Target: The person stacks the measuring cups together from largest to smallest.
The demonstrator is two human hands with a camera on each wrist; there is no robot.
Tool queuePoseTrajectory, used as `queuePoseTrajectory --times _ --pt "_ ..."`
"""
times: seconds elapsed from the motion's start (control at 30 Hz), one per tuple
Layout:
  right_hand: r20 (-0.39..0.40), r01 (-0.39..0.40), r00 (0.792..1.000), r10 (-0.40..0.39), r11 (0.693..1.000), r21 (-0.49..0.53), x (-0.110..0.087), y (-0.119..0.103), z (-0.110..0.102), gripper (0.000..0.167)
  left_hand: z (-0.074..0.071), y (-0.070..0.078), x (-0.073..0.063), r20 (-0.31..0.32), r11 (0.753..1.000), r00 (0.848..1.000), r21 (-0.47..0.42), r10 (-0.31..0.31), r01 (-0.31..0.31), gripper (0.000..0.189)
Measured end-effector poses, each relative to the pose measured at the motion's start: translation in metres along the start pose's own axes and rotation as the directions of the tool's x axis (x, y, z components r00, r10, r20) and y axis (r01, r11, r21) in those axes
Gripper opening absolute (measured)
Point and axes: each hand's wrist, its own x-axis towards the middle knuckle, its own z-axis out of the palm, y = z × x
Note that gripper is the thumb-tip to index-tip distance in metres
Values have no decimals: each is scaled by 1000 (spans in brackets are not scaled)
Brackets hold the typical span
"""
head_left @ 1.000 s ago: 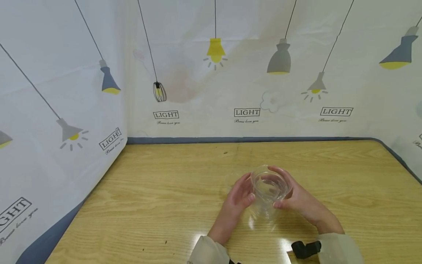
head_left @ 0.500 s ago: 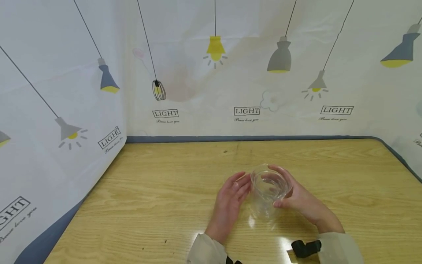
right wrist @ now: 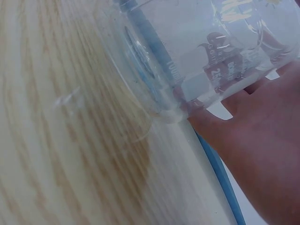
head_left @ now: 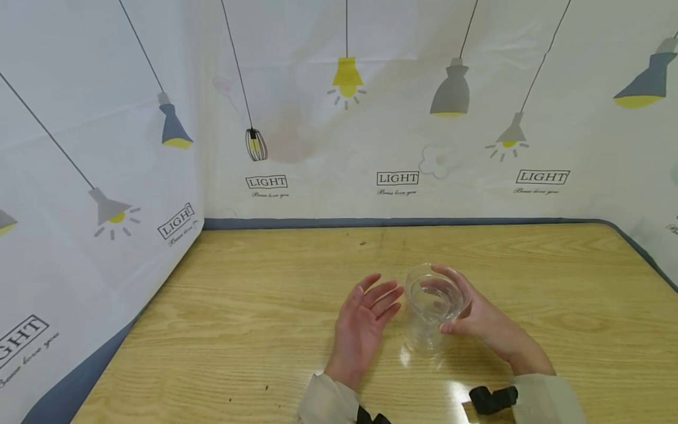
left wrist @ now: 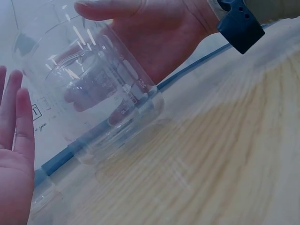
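A clear beaker (head_left: 426, 338) with white printed volume marks (right wrist: 218, 75) is upright at the table's middle right. My right hand (head_left: 484, 324) grips it from the right, thumb on the near side and fingers round the far side. To the left of it, my left hand (head_left: 360, 324) has its palm turned up and its fingers spread, apart from the glass and holding nothing. Through the wall of the beaker, the left wrist view shows the right hand's fingers (left wrist: 89, 93). Whether clear liquid is inside, I cannot tell.
The wooden table (head_left: 238, 330) is bounded by a white lamp-print curtain (head_left: 318, 135) with a blue lower edge, at the back and sides. Beyond the left hand, a clear rounded thing (left wrist: 43, 199) shows faintly at the lower left of the left wrist view.
My left hand has let go of the beaker, moved left away from it and turned its palm up. My right hand and the beaker have stayed in place.
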Motion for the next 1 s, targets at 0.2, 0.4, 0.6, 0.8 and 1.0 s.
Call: queuePoseTrajectory --times 0.2,0.4,0.6,0.8,1.0 --pt "-5 -28 1000 28 1000 4 -1 -1 1 87 -3 3 -1 -82 997 995 57 47 -43 34" --pt "-5 -19 1000 19 1000 -9 -1 1 0 85 -3 6 0 -127 984 986 154 111 -91 29" --pt "-3 -3 1000 3 1000 -22 1 2 -1 86 -2 9 2 -206 967 964 224 169 -122 24" --pt "-1 -29 1000 29 1000 -5 1 0 -1 86 -4 13 2 -307 959 929 252 206 -129 21" --pt "2 -20 1000 20 1000 2 1 2 -2 86 -7 15 2 -404 939 877 319 259 -131 26"
